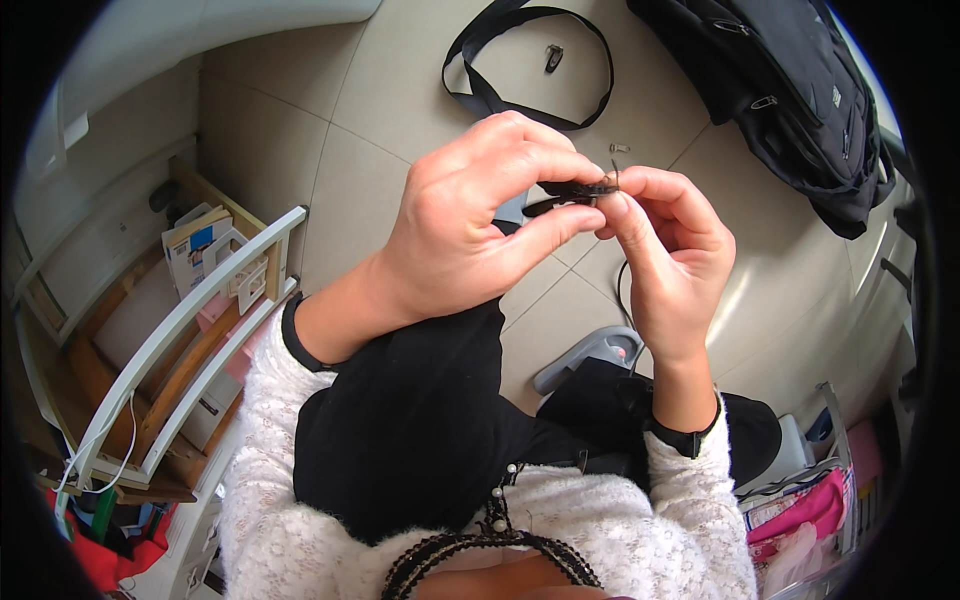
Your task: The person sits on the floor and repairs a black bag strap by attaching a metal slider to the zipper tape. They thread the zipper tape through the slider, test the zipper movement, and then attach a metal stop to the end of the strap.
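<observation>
In front of me, above the floor, both of my hands meet fingertip to fingertip. My left hand [465, 215] pinches a small narrow black piece [548, 204] between thumb and fingers. Dark, thread-like ends stick out of that piece toward the right. Its exact kind is hard to make out. Thumb and forefinger of my right hand [675, 235] close on the piece's right end. Beyond my hands a flat black strap [453, 75] lies in a loop on the floor, with a small black clip [553, 60] inside it. A tiny metal piece [620, 148] lies just past my right fingertips.
A black backpack [790, 95] lies at the far right. A grey slipper [588, 355] is on the tiled floor [270, 120] below my hands. At the left stands a white-railed wooden rack [160, 340] holding books [195, 245]. Bright pink cloth [812, 515] is at the lower right.
</observation>
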`<state>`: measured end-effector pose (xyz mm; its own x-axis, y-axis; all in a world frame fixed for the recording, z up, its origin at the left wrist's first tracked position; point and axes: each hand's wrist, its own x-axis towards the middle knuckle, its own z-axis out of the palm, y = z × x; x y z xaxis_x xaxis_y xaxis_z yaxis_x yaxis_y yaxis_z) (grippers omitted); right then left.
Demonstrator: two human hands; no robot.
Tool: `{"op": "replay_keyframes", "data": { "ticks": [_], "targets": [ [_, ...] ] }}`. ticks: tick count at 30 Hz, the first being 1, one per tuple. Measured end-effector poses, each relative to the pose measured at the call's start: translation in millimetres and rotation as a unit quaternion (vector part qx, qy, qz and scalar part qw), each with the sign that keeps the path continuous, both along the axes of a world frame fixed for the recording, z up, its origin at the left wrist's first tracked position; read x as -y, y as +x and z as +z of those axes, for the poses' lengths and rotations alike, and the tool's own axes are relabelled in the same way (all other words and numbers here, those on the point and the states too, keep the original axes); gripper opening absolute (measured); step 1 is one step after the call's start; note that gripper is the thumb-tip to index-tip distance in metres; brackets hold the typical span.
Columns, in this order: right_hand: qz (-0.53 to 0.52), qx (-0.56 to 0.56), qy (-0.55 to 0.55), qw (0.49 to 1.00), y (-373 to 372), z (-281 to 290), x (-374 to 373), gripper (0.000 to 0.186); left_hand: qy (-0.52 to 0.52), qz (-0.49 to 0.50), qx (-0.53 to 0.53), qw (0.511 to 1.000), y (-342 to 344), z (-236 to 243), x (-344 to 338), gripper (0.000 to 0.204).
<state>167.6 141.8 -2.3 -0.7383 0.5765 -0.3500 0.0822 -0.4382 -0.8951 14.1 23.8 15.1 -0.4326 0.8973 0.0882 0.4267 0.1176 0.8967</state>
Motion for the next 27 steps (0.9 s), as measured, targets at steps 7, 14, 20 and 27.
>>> {"op": "replay_keyframes", "data": {
  "ticks": [7, 14, 20, 27],
  "targets": [
    [0.019, -0.033, 0.147, 0.988, -4.4, -14.7, -1.9, 0.011, -0.017, 0.021, -0.056, 0.998, 5.2, -3.8, -0.8, 0.02],
    [-0.017, -0.027, 0.2, 0.979, -1.2, -20.2, 8.1, 0.014, -0.043, 0.012, -0.043, 0.998, 5.9, 3.7, -0.9, 0.019],
    [-0.043, -0.023, 0.199, 0.979, 1.1, -22.7, 19.0, 0.013, -0.046, -0.017, -0.066, 0.997, 3.6, 6.8, -0.7, 0.018],
    [-0.038, -0.055, -0.077, 0.995, -3.1, -16.5, 13.6, 0.008, -0.102, 0.001, 0.066, 0.993, -1.4, 5.6, 1.5, 0.017]
  ]
}}
